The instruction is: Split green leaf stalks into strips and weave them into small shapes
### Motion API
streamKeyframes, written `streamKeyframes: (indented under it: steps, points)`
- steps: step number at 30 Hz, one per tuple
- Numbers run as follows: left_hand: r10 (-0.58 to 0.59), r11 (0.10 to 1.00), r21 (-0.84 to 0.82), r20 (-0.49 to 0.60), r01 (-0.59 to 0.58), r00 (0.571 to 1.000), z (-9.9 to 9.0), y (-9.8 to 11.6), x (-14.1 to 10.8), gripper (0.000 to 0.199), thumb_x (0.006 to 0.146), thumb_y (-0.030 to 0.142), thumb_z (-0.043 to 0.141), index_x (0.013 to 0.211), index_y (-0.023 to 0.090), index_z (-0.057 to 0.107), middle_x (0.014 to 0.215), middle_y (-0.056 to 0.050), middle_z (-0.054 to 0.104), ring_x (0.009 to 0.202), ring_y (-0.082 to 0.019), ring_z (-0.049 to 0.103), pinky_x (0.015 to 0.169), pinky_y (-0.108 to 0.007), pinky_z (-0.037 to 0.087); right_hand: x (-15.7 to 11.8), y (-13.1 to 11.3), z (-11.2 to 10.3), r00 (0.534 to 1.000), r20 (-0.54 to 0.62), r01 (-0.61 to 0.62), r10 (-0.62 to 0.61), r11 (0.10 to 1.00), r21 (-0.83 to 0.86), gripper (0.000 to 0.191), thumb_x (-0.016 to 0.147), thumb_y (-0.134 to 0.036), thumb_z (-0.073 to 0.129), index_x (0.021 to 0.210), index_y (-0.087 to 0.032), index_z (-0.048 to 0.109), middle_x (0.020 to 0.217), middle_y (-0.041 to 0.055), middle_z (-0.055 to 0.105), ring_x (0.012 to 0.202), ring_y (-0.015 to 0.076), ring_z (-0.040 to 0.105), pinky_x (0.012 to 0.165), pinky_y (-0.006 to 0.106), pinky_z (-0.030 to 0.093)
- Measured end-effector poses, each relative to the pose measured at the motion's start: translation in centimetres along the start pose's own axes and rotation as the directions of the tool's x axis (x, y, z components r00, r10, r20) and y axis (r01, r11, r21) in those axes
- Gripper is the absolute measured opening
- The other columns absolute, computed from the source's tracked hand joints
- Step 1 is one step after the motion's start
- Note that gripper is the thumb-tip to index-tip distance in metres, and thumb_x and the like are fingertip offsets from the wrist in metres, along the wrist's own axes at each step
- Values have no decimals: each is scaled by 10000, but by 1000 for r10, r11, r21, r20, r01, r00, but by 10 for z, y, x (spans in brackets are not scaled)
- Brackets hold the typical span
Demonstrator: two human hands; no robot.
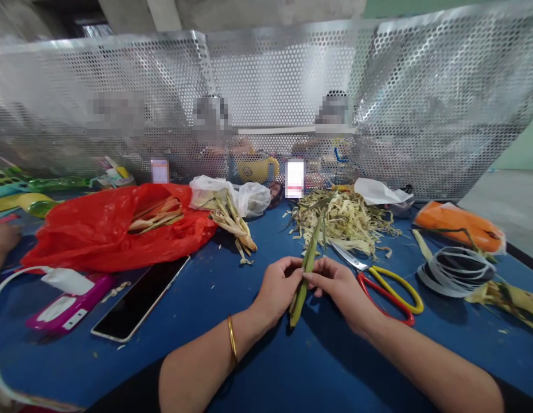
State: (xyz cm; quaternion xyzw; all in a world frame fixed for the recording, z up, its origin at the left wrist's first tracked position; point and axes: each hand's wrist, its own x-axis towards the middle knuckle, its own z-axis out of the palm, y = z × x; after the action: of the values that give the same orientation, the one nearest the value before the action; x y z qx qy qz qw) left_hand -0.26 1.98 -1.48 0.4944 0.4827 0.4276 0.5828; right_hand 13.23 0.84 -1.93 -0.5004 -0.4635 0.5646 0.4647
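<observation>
Between my two hands is a bundle of green corn husk leaves [310, 258], its thick end pointing toward me and its thin tips pointing away. My left hand [278, 287] pinches the bundle from the left, thumb against fingers. From the other side my right hand [335, 284] grips it too, with the thumb laid across the leaf. Just right of my right hand lie scissors [380, 281] with one red and one yellow handle. Behind the bundle sits a heap of shredded pale husk strips [341, 218].
A red plastic bag [98, 229] with dry husks, a phone [141, 301] and a purple power strip [70, 304] lie left. Coiled clear strand [455, 272] and an orange packet [459, 223] lie right. A perforated metal screen [283, 74] stands behind; another person's hand [3, 238] is far left.
</observation>
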Motion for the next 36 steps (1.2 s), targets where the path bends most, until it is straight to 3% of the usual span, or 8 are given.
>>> streamKeyframes:
  steps: [7,13,18,27,32,36]
  points:
    - [57,997,62,-27,-55,998,-2,-2,2,172,762,152,573,890,106,678,833,-53,700,732,-137,597,667,-216,455,-1,-3,-1,999,8,32,-32,999,28,334,621,-371,787,571,-175,522,571,-47,483,571,92,424,545,226,365]
    - [83,992,97,11,-84,996,-3,-2,1,153,768,189,599,883,119,673,797,-37,690,713,-140,599,643,-217,452,3,-3,-3,999,-20,43,-42,997,71,296,616,-357,790,779,-188,609,763,-7,593,685,126,523,568,234,385]
    - [106,986,130,26,-108,994,-2,-5,2,139,770,183,587,870,133,671,809,-36,693,732,-148,615,661,-227,465,4,-2,-4,999,3,46,-47,997,66,269,625,-353,780,634,-176,578,661,-20,551,612,108,439,553,237,341]
    - [129,968,222,-61,-113,990,-3,-5,3,111,736,178,577,822,142,637,720,-25,664,637,-142,598,598,-235,462,2,-2,-3,991,-43,124,-125,992,-36,263,659,-359,714,622,-182,521,599,-40,497,576,108,420,560,254,347]
    - [65,996,55,-11,-64,998,-3,-7,5,243,734,229,621,953,127,642,830,-49,682,676,-138,599,630,-242,468,4,-2,-5,993,-44,106,-109,992,-62,266,668,-368,688,624,-194,491,565,-44,492,532,107,442,491,236,347]
    - [-10,996,-91,41,13,999,-1,-6,3,213,682,214,687,868,125,637,801,-41,680,674,-130,599,650,-240,474,4,-5,-6,992,-56,111,-115,990,-83,236,682,-344,679,630,-196,504,531,-51,485,494,98,422,476,236,322]
